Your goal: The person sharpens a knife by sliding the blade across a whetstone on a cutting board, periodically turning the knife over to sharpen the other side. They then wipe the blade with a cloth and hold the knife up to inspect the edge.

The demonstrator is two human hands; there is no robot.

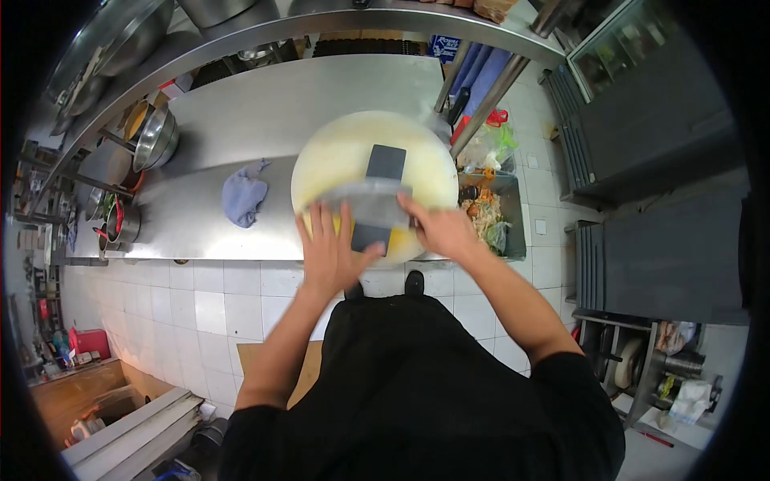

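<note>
A cleaver [365, 200], blurred by motion, lies across a dark grey whetstone [387, 163] on a round whitish cutting board [325, 152]. My right hand [445, 232] is closed around the cleaver's handle at the right, the handle mostly hidden by the fingers. Stretched and spread, the fingers of my left hand [329, 252] rest at the blade's near left edge, with the thumb pointing right over the stone's near end. The blade covers the middle of the whetstone.
The board stands on a steel counter [241, 104] with a crumpled blue cloth [245, 194] to its left. Metal bowls [156, 138] are farther left. A bin of food scraps [513, 216] sits right of the board. An overhead shelf edge [337, 24] crosses the back.
</note>
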